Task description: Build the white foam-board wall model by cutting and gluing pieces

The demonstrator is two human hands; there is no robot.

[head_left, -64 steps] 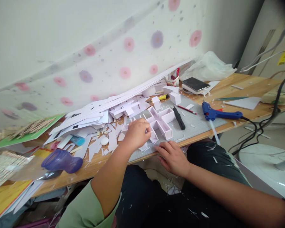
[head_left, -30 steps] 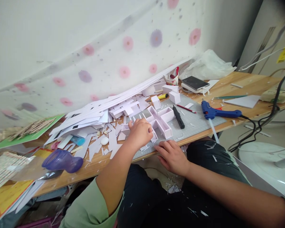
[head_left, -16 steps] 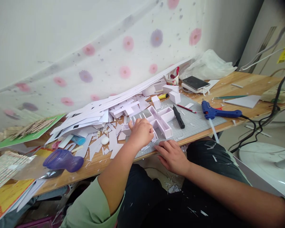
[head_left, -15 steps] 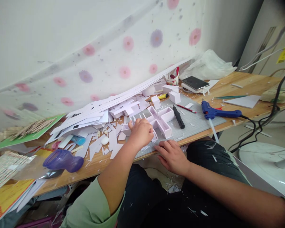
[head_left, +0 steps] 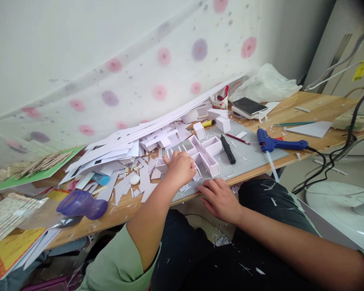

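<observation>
A cross-shaped model of white board walls [head_left: 210,163], with open-topped compartments, lies on the grey cutting mat [head_left: 245,159]. Closed over the left part of this model is my left hand [head_left: 180,167], its curled fingers pressed against the walls. The fingertips themselves are hidden. My right hand [head_left: 220,198] rests at the table's front edge, palm down, fingers extended and holding nothing. Just right of the model lies a black pen-like tool [head_left: 228,149]. Small white board boxes [head_left: 199,131] stand behind the model.
A blue glue gun [head_left: 279,143] lies at the mat's right, its cable trailing off the table. White board scraps [head_left: 144,178] and sheets [head_left: 118,149] cover the left. Also there: a purple container [head_left: 81,204], a yellow cutter [head_left: 208,123], a red pencil [head_left: 238,138] and a phone [head_left: 249,106].
</observation>
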